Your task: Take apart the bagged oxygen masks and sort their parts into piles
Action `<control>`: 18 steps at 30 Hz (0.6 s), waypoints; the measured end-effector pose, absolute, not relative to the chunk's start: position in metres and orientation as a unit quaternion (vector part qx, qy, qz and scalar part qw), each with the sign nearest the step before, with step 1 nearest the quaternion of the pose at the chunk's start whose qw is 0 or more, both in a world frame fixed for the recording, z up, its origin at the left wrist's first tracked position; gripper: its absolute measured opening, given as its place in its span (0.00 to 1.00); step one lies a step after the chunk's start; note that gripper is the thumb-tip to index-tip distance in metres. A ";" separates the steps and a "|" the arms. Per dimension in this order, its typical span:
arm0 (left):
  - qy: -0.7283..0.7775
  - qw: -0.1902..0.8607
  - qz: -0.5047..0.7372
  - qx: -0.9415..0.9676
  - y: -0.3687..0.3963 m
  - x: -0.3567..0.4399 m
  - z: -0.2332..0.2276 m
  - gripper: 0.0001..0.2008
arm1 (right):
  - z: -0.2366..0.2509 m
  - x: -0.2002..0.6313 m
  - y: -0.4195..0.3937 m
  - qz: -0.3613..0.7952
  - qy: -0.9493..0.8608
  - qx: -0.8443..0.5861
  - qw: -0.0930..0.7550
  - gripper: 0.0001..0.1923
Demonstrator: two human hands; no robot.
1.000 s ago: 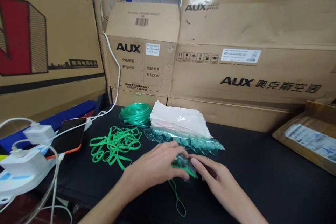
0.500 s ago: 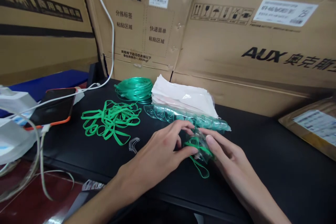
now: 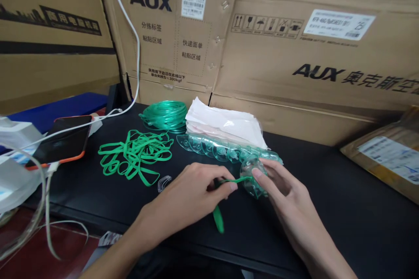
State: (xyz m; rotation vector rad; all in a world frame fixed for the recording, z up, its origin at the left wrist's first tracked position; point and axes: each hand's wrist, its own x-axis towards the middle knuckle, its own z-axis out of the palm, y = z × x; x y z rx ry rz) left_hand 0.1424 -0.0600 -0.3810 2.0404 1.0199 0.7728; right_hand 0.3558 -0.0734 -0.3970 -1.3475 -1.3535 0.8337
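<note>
Near the bench's front edge: right hand (image 3: pixel 281 192) cradling clear oxygen mask (image 3: pixel 252 174), left hand (image 3: pixel 193 196) pinching its green elastic strap (image 3: pixel 234 180). Probably light, thin, flexible; best gripped at the rim, strap stretchy.

Black desk (image 3: pixel 327 209). Lying on it: tangle of green elastic bands (image 3: pixel 135 155); coil of green tubing (image 3: pixel 165 116) behind; stack of white plastic bags (image 3: pixel 225 124); row of nested clear-green masks (image 3: pixel 222 151); small metal clips (image 3: pixel 163 182); phone (image 3: pixel 62 141) at left edge.
</note>
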 end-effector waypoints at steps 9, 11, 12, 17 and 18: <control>0.416 0.288 0.212 0.836 -0.045 0.108 -0.381 0.15 | -0.394 0.362 -0.069 0.328 -0.424 -0.517 0.668 0.13; 0.395 0.310 0.198 0.842 -0.045 0.106 -0.378 0.14 | -0.393 0.361 -0.069 0.323 -0.411 -0.501 0.690 0.10; 0.381 0.327 0.195 0.843 -0.046 0.106 -0.375 0.14 | -0.393 0.361 -0.070 0.321 -0.401 -0.492 0.703 0.09; 0.305 0.393 0.211 0.842 -0.061 0.122 -0.362 0.10 | -0.389 0.360 -0.069 0.290 -0.327 -0.450 0.779 0.06; 0.290 0.394 0.215 0.845 -0.063 0.125 -0.361 0.09 | -0.389 0.360 -0.069 0.285 -0.316 -0.443 0.789 0.06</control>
